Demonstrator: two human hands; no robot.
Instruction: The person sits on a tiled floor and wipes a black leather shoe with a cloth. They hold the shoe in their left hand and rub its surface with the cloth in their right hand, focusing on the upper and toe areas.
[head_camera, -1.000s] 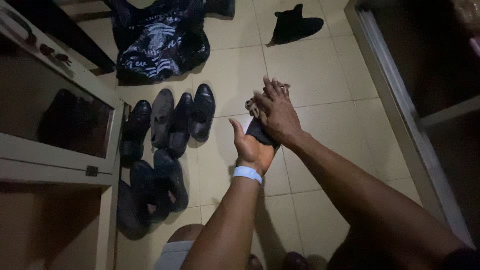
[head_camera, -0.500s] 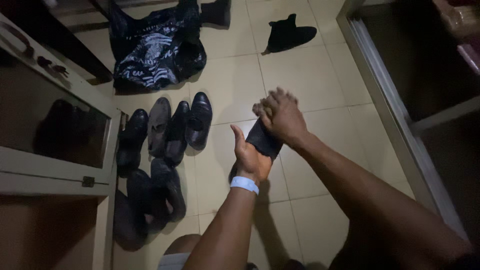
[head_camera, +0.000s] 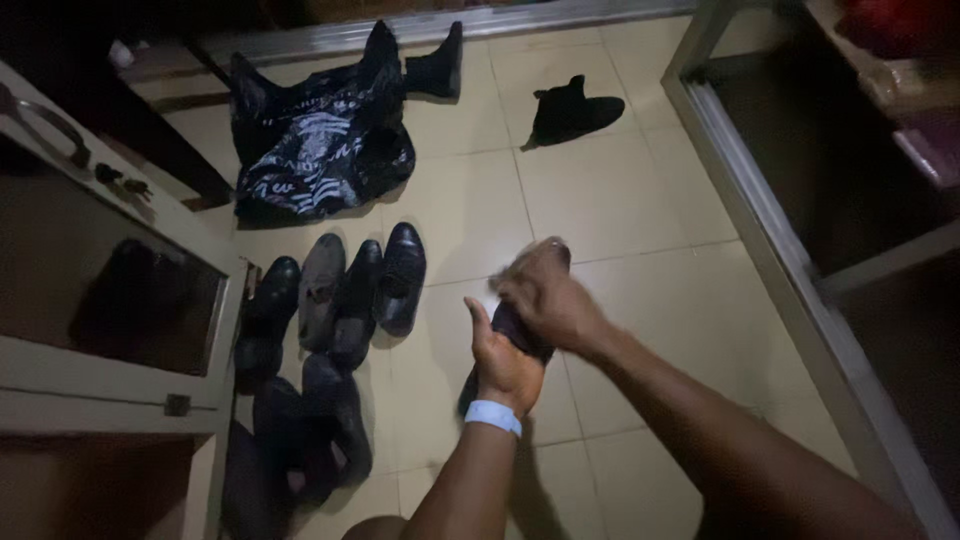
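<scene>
Left hand (head_camera: 503, 365) grips a dark shoe (head_camera: 515, 330); right hand (head_camera: 545, 295), fingers curled, rubs its top; shoe row (head_camera: 350, 285) at nine o'clock.

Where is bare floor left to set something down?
Bare tiles lie between the ankle boot, the right hand and the metal frame. It is crowded left of the left hand: shoe rows by the cabinet, dark bag above.
</scene>
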